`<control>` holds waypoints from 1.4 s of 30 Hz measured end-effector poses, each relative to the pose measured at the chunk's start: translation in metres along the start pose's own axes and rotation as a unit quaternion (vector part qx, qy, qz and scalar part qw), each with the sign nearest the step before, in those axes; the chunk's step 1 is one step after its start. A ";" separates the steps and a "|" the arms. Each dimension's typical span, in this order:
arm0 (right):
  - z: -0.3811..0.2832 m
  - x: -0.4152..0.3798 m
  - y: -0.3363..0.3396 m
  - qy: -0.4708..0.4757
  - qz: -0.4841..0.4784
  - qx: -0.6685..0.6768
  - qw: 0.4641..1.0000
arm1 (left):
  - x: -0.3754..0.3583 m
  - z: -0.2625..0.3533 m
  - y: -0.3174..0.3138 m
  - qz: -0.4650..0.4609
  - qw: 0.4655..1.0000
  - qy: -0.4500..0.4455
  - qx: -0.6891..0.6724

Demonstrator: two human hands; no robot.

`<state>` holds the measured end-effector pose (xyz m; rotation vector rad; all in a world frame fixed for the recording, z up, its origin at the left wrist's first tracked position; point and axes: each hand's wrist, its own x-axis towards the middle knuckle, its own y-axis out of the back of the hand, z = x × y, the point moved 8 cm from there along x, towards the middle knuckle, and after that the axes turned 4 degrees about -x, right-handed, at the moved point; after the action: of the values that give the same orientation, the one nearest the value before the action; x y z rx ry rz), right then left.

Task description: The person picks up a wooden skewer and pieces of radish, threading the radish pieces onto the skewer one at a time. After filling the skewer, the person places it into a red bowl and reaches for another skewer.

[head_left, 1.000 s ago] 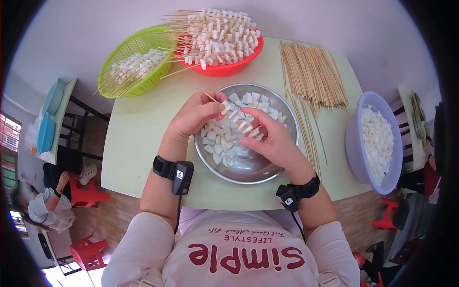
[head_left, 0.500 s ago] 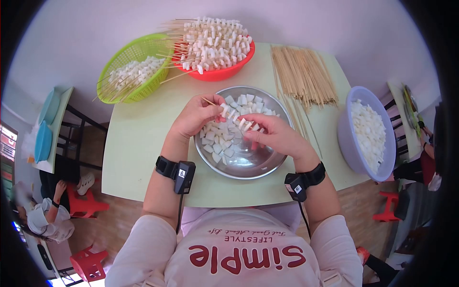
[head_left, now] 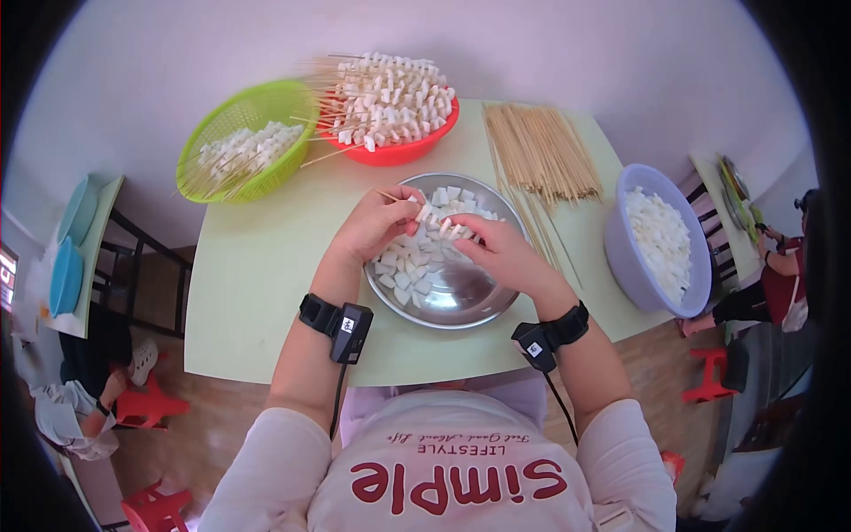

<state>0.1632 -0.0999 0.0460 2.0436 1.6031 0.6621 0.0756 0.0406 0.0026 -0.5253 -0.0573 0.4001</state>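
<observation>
Over a round metal bowl (head_left: 448,306), my left hand (head_left: 377,222) is closed on a wooden skewer (head_left: 387,195) that carries several white pieces. My right hand (head_left: 501,253) pinches the white pieces (head_left: 450,229) at the skewer's other end. Loose white chunks (head_left: 408,270) lie in the bowl, mostly on its left and far sides; the near right part shows bare metal. Both hands are above the bowl, close together.
A green basket (head_left: 279,173) and a red basket (head_left: 390,157) of loaded skewers stand at the back left. Bare skewers (head_left: 545,151) lie back right, beside a purple tub (head_left: 620,275) of white pieces. People (head_left: 784,275) and red stools (head_left: 151,403) are at both sides.
The view has shifted slightly. My right hand's fingers have closed in nearer to the white pieces on the skewer. My left hand still holds the skewer.
</observation>
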 end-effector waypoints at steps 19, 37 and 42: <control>-0.008 0.002 0.003 -0.046 0.068 -0.069 0.994 | 0.004 0.002 0.003 -0.003 1.000 -0.023 -0.020; -0.002 0.021 0.019 0.023 0.053 -0.075 0.996 | 0.002 -0.006 0.010 -0.056 0.984 0.014 -0.167; 0.006 0.026 0.027 0.011 0.058 -0.046 0.997 | -0.006 0.004 -0.005 -0.125 0.981 -0.032 -0.143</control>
<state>0.1927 -0.0805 0.0601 2.0797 1.4470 0.7883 0.0712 0.0360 0.0085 -0.7785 -0.2430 0.1612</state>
